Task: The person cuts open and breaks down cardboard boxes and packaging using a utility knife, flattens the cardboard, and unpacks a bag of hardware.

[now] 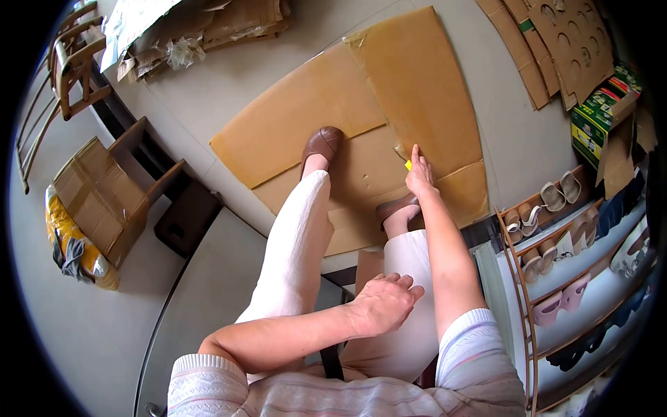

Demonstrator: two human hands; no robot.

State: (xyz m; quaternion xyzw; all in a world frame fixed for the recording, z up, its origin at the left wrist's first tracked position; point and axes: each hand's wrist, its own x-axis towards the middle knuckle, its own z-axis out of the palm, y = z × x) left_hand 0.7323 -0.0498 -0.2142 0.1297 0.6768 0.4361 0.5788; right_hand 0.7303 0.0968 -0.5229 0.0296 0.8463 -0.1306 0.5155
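Observation:
A large flattened cardboard sheet (306, 104) lies on the floor, with tape strips and a straight slit or edge across it. My right hand (420, 177) reaches down to it, wrapped round a yellow utility knife (408, 165) with the index finger stretched forward. The blade end touches or sits just above the cardboard near its taped seam; I cannot tell which. Across my lap, my left hand (385, 303) hovers over or rests on the right thigh, fingers curled and no object showing in it. Both brown shoes (324, 144) are on the cardboard.
At right stands a shoe rack (521, 285) with several shoes, beneath a green carton (596, 125) and cardboard pieces (573, 42). To the left are a taped box (104, 194) and a wooden chair (76, 66). Folded cardboard (222, 28) is stacked at the top.

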